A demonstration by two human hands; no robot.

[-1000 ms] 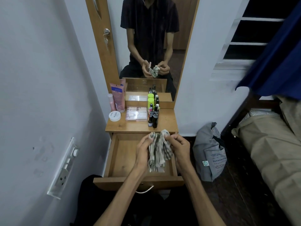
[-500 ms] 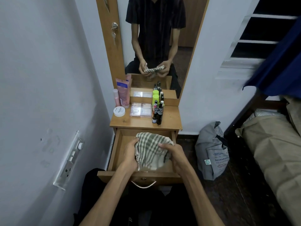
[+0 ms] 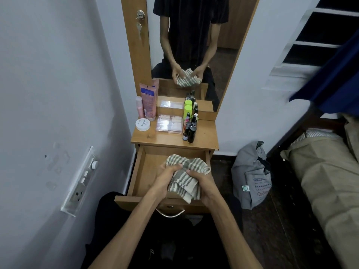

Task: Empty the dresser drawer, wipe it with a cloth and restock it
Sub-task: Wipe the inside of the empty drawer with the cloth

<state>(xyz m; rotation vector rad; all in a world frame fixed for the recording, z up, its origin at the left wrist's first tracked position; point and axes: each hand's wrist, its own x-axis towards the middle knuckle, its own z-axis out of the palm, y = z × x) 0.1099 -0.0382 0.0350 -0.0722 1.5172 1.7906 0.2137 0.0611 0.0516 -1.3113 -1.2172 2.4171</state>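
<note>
Both hands are clamped on the striped cloth (image 3: 185,174), left hand (image 3: 167,176) and right hand (image 3: 202,184) close together over the open drawer (image 3: 144,171). A second ago the cloth hung in a narrow bunch between the fingers; half a second ago it was spread flat; it is now gathered into a thick wad, held above the drawer floor rather than pressed on it. Judgement: the cloth is being folded into a pad, so wiping has not yet begun. The drawer shows bare wood where visible, which suggests emptying is done; the hands and cloth hide its right half. Beyond, the removed toiletries stand on the counter (image 3: 206,133): white jar (image 3: 142,124), pink tube (image 3: 148,100), dark bottles (image 3: 190,127), whose labels are unreadable.
</note>
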